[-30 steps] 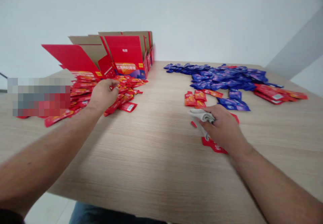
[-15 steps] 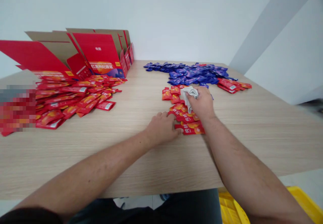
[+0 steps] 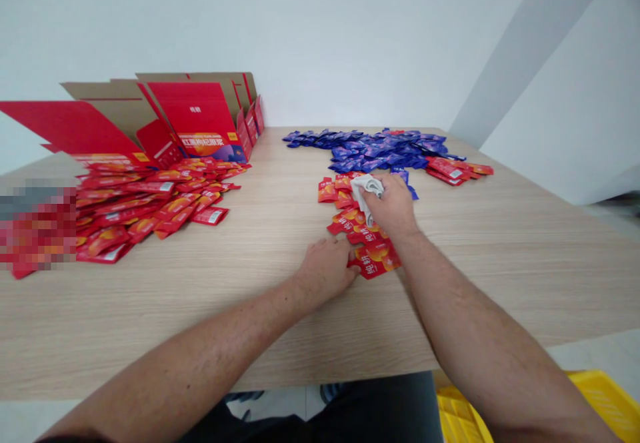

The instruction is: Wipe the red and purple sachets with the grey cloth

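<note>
Red sachets (image 3: pixel 373 260) lie spread at 1 o'clock from the flat left hand (image 3: pixel 325 270), apart from the right hand (image 3: pixel 393 206), clamped on a crumpled white cloth (image 3: pixel 367 193), probably a rag.

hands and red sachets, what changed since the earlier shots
The left hand moved right from the red pile to the lower end of the red sachet row, which has grown. The right hand moved forward, still gripping the white cloth. The blue sachets and red carton stayed put.
</note>
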Demonstrator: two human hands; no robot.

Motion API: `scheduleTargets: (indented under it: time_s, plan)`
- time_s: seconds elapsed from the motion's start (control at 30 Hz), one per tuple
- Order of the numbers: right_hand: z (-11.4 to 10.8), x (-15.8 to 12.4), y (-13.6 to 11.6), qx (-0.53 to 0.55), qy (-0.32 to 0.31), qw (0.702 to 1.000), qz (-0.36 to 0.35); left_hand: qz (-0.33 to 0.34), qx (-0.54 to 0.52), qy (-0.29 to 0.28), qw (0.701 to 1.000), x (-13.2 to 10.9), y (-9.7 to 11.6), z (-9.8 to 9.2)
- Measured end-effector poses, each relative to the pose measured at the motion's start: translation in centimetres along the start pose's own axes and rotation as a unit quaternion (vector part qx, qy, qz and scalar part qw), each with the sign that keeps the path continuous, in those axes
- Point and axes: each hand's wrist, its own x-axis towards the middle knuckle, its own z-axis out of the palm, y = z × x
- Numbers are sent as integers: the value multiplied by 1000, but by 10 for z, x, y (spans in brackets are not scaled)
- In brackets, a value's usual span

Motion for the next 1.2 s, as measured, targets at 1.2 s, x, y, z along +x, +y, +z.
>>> scheduleTargets:
  time_s: [1.2]
  plan:
    - [-2,-50,-78,219,-519,826,-15,-105,-476,254,835,-28,-92,-33]
